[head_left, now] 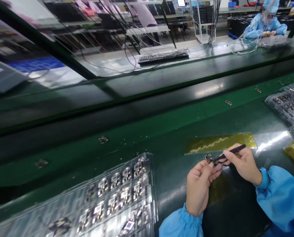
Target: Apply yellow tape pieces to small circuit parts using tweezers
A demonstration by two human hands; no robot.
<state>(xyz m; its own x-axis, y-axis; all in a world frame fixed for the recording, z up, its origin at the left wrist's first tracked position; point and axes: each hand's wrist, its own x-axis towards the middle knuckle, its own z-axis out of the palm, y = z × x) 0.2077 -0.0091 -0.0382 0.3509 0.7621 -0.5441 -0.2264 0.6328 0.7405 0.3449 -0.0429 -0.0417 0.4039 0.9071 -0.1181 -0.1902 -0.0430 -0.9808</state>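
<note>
A small circuit board is pinched between the thumb and fingers of my left hand. My right hand grips black tweezers, whose tips reach down to the board. Both hands are closed and close together over the green work surface. Just beyond them lies a clear sheet with yellow film pieces. Another patch of yellow film shows on the surface below my hands. Fine detail at the tweezer tips is too small to tell.
Left of my hands stands a clear plastic tray with several circuit boards in its pockets. More trays are stacked at the right. Loose boards lie along the green belt. Across it are a keyboard and a person in blue.
</note>
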